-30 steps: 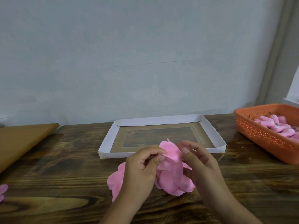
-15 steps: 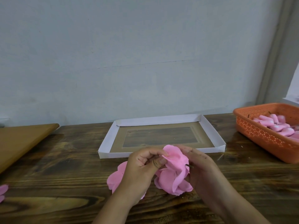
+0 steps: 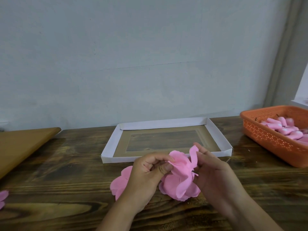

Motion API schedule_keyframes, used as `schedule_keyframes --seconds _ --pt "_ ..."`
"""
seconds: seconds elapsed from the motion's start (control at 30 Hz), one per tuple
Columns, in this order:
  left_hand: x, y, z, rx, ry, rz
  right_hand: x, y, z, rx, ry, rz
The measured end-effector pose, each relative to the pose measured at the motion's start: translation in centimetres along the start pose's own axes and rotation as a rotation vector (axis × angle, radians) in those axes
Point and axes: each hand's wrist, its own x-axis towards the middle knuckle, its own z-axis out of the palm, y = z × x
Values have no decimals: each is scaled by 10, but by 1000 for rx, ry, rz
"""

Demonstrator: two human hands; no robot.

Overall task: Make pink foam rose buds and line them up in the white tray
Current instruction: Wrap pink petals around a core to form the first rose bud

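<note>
Wooden table (image 3: 66, 164), pink petals (image 3: 180, 174) between both hands

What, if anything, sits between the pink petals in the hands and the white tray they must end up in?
Nothing visible. Both hands, left hand and right hand, hold the pink foam petals just in front of the white tray. Its near wall is low, and no buds show inside it.
</note>
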Motion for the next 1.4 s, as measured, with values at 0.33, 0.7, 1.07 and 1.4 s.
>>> schedule_keyframes --seconds 0.33,0.7,1.07,1.4 --pt "-1 -4 -1 66 -42 10 -1 2 4 -96 73 -16" --pt "-1 -8 -2 171 -85 14 -4 11 4 -409 184 -141" --pt "3 -15 -3 225 18 57 -6 15 7 -712 177 -432" --pt "2 -12 -7 428 105 111 -14 20 8 -1154 47 -609"
